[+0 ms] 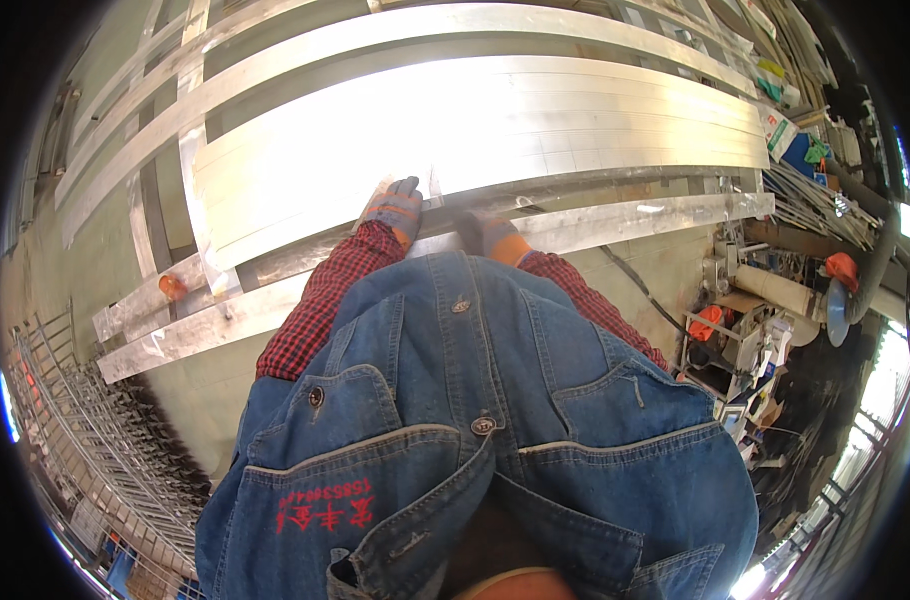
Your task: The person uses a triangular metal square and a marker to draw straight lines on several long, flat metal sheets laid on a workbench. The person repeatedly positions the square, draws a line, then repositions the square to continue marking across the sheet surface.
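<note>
A large, bright metal panel point(635, 115) with thin parallel lines lies across a frame of long metal bars point(615, 222). My left hand point(397, 208), in a grey glove with an orange cuff, rests at the panel's near edge, its fingers stretched out over the surface. Beside those fingertips is a small shiny patch that I cannot make out. My right hand point(497, 238), gloved alike, reaches to the near side of the frame just below the panel edge. Its dark fingers are blurred, so their grip is hidden. Glare washes out much of the panel.
More crossing bars point(190, 120) extend beyond the panel and to its left. An orange object point(173, 288) sits on the frame at left. Metal racks point(95, 420) stand at lower left. At right are bundled rods point(825, 205), a cluttered cart point(745, 350) and a thick hose point(880, 265).
</note>
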{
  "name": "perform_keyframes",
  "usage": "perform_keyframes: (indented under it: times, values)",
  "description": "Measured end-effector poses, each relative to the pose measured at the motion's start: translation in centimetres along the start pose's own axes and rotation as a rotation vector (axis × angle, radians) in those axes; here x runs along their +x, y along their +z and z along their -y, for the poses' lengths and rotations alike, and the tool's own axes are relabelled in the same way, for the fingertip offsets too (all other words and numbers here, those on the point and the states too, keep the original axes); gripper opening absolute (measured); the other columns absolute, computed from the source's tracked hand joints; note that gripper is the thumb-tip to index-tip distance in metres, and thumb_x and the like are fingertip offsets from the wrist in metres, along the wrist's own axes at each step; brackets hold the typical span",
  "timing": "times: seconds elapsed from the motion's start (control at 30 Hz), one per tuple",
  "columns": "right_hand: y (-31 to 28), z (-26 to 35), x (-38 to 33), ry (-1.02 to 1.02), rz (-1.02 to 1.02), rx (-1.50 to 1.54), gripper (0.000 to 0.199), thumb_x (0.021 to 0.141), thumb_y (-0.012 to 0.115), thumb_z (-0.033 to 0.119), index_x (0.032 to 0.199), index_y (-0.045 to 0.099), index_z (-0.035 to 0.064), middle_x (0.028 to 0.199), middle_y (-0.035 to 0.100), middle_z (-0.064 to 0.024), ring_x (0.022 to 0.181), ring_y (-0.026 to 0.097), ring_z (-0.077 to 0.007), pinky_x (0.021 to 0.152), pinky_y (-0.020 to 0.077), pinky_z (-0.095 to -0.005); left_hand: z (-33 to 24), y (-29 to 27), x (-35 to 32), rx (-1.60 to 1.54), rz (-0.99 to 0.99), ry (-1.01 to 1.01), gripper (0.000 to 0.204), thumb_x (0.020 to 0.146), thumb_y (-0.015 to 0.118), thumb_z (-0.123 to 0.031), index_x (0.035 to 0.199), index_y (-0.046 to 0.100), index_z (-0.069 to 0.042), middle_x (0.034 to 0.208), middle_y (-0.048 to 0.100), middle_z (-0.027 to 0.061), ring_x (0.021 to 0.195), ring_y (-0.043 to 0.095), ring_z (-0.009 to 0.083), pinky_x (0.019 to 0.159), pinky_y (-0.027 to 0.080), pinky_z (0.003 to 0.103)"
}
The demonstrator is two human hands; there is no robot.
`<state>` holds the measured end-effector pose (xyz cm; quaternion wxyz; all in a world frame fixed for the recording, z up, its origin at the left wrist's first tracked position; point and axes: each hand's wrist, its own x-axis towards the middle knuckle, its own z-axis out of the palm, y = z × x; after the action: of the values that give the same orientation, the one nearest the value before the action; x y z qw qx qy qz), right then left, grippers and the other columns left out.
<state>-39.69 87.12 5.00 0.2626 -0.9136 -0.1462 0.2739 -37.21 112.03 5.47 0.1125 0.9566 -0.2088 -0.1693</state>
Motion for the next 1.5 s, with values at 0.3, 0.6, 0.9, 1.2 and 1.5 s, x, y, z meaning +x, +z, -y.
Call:
perform_keyframes:
  times: [0.3, 0.6, 0.9, 1.2, 1.5]
  values:
    - [0.2, 3.5, -1.7, 0.059, -0.123, 0.092, 0.035, 0.106, 0.056, 0.03, 0.132, 0.07, 0.011, 0.134, 0.072, -0.0205, 0.125, 0.067, -0.0409, 0.108, 0.0527, -0.0482, 3.5, -0.2, -4.2, -0.046, -0.039, -0.106, 0.04, 0.101, 0.065, -0.021, 0.135, 0.067, 0.0, 0.163, 0.052, 0.0172, 0.148, 0.052, 0.0371, 0.121, 0.046, 0.046]
    - [-0.3, 5.2, -0.6, 0.075, -0.109, 0.078, 0.035, 0.107, 0.055, 0.031, 0.13, 0.071, 0.0106, 0.131, 0.073, -0.0203, 0.124, 0.067, -0.0412, 0.107, 0.0526, -0.0489, 4.0, -0.6, -4.4, -0.052, -0.021, -0.114, 0.041, 0.102, 0.065, -0.023, 0.138, 0.066, -0.002, 0.162, 0.053, 0.0163, 0.147, 0.053, 0.0357, 0.122, 0.045, 0.046]
    - [-0.3, 4.4, 0.6, 0.026, -0.118, 0.141, 0.036, 0.105, 0.058, 0.033, 0.128, 0.071, 0.0084, 0.128, 0.074, -0.0208, 0.121, 0.068, -0.0423, 0.105, 0.0533, -0.0497, 4.4, -0.5, -4.3, -0.016, -0.011, -0.077, 0.04, 0.101, 0.068, -0.025, 0.135, 0.067, -0.004, 0.161, 0.055, 0.0156, 0.146, 0.054, 0.036, 0.121, 0.045, 0.047]
    - [-1.4, 3.7, 0.7, 0.016, -0.081, 0.161, 0.033, 0.106, 0.058, 0.031, 0.129, 0.072, 0.0114, 0.127, 0.075, -0.0196, 0.12, 0.069, -0.0422, 0.104, 0.0542, -0.0499, 5.2, 1.2, -4.1, -0.04, -0.059, -0.092, 0.037, 0.099, 0.073, -0.026, 0.129, 0.068, -0.004, 0.159, 0.056, 0.0158, 0.144, 0.056, 0.0367, 0.119, 0.048, 0.048]
    - [-1.7, 2.6, 0.8, -0.117, -0.101, 0.174, 0.033, 0.107, 0.059, 0.025, 0.136, 0.069, 0.0129, 0.132, 0.072, -0.0186, 0.123, 0.068, -0.0402, 0.108, 0.0534, -0.0482, 4.3, 0.8, -4.2, -0.054, -0.028, -0.159, 0.037, 0.101, 0.071, -0.021, 0.133, 0.066, -0.003, 0.161, 0.055, 0.0159, 0.143, 0.057, 0.0372, 0.12, 0.049, 0.047]
